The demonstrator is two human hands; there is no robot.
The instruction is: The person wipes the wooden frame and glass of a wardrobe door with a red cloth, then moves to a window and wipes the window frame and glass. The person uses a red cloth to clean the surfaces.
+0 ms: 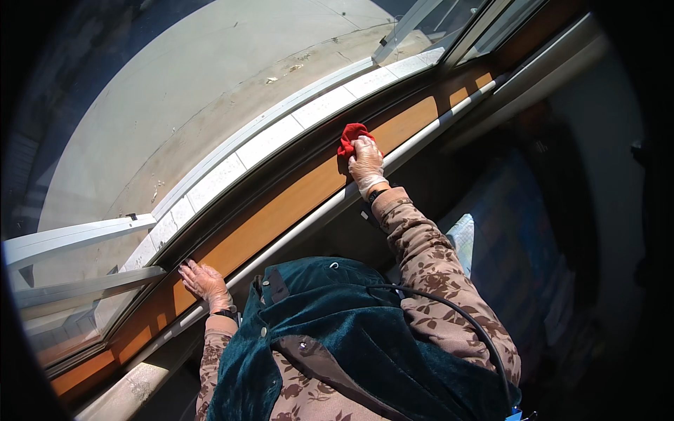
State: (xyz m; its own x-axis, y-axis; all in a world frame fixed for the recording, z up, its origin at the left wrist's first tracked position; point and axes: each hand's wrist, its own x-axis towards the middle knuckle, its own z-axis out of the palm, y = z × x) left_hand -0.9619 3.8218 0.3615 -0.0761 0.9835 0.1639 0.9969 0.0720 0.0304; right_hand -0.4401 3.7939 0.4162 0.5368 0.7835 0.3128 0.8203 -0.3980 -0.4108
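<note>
A crumpled red cloth (354,136) is bunched under my right hand (367,162), which wears a clear thin glove. That hand presses the cloth against the dark lower window frame (316,150), where it meets the orange-brown windowsill (284,210). My left hand (204,282), also in a clear glove, rests on the sill further left. Its fingers lie near the frame's edge and grip nothing that I can see. Sunlight falls across the sill, and my right arm casts a shadow beside the cloth.
A white pipe (295,242) runs along the sill's near edge. Beyond the frame are a pale outer ledge (268,139) and concrete ground (210,79). Glazed window sections stand at the left (79,310) and upper right. A black cable (463,316) crosses my dark green vest (337,326).
</note>
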